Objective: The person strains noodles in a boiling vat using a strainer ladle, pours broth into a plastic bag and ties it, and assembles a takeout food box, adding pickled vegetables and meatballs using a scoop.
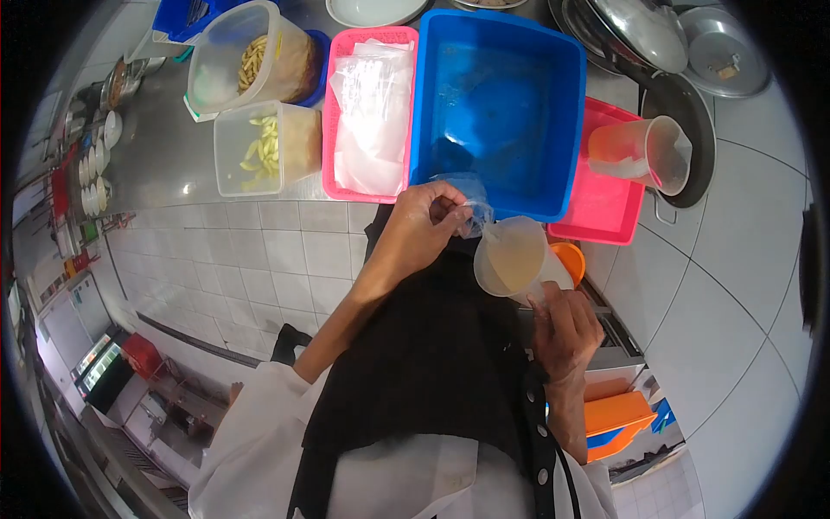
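My left hand [425, 223] pinches the edge of a clear plastic bag [471, 201] at the near side of a blue tub [574, 104]. Closed around the handle side of a translucent measuring jug [512, 257] is my right hand [566, 327]. The jug is tilted toward the bag, with cloudy pale liquid in it. Its spout is close beside the bag's mouth; whether liquid is flowing I cannot tell. Left of the tub, a pink basket [328, 112] holds a stack of clear plastic bags [373, 121].
Two translucent containers, one with pale yellow pieces [264, 149] and one with brownish pieces [252, 65], stand at left on the steel counter [164, 147]. At right, a pink tray [596, 221] bears another jug [661, 156], beside a dark frying pan [705, 130].
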### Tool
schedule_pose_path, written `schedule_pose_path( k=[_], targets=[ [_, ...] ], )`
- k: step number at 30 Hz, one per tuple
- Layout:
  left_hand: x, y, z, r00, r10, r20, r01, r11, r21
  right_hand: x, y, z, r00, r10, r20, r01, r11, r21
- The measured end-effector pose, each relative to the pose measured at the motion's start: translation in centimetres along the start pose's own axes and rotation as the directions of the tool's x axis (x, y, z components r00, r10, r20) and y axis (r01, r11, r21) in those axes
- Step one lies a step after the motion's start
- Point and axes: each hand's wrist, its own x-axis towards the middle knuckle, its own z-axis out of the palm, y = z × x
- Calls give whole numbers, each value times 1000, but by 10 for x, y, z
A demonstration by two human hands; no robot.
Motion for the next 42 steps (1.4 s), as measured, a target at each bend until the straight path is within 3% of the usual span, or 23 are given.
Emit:
schedule_pose_path(
  k=[42],
  targets=[
    [-7,5,-3,1000,-13,-1,13,1000,-20,11,-8,-7,999,-5,36,6,1000,-23]
  ],
)
